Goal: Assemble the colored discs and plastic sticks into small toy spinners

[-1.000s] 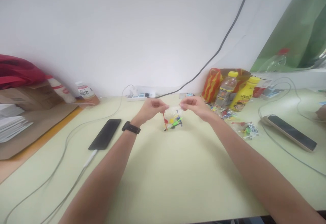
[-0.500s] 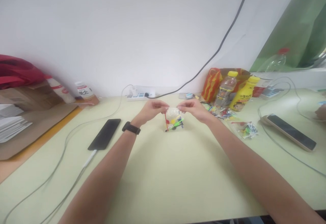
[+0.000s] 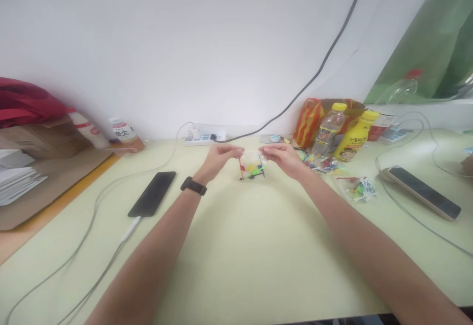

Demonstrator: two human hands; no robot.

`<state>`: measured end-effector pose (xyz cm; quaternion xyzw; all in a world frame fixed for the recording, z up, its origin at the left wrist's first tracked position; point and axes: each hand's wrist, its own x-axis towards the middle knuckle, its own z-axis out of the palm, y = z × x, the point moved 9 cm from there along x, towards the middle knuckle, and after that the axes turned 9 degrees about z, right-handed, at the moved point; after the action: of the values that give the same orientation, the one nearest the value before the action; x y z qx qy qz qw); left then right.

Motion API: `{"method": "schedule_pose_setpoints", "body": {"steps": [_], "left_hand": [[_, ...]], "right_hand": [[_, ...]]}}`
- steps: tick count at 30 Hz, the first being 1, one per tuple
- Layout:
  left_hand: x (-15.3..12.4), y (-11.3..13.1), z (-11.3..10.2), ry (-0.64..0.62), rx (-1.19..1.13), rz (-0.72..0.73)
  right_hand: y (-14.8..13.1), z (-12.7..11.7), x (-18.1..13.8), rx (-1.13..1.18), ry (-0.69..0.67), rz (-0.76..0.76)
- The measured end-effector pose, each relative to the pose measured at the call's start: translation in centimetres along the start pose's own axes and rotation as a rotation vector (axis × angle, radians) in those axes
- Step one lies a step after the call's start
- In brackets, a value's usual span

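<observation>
Clear plastic, crinkled and catching the light: that's the small bag (image 3: 253, 159) you have right in front of you, upright over the middle of the pale green desk (image 3: 251, 246). Your left hand (image 3: 223, 158) has its grip pinched on the bag's upper left corner, thumb against fingertips. Across from it, your right hand (image 3: 283, 158) pinches the upper right corner, so the bag spans the gap between your two hands. Inside, lots of colour! A thin red stick (image 3: 241, 166) stands along the left side, a bright green piece (image 3: 257, 171) lies low, with yellow and blue bits around it. Whether the bottom edge touches the desk, you can't tell from here.

Black watch (image 3: 193, 186) on your left wrist, and just beside that arm a dark phone (image 3: 152, 194) lies flat, white plug (image 3: 131, 229) in its end. Over to your right, another bag of small parts (image 3: 360, 189) rests on the desk, past your right forearm. Behind it, a yellow bottle (image 3: 355, 140) stands beside a clear bottle (image 3: 328, 130) with a yellow cap, both in front of a red-and-yellow striped bag (image 3: 306, 123).
</observation>
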<state>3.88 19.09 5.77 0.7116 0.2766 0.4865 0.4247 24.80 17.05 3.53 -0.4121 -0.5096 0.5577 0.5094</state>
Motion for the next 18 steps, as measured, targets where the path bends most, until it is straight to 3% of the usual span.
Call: {"method": "schedule_pose_setpoints", "body": {"steps": [11, 18], "left_hand": [[0.3, 0.0, -0.5, -0.031, 0.154, 0.049], [0.4, 0.0, -0.6, -0.046, 0.150, 0.072]], "right_hand": [[-1.2, 0.1, 0.0, -0.321, 0.095, -0.174], [-1.3, 0.7, -0.2, -0.253, 0.039, -0.224]]}}
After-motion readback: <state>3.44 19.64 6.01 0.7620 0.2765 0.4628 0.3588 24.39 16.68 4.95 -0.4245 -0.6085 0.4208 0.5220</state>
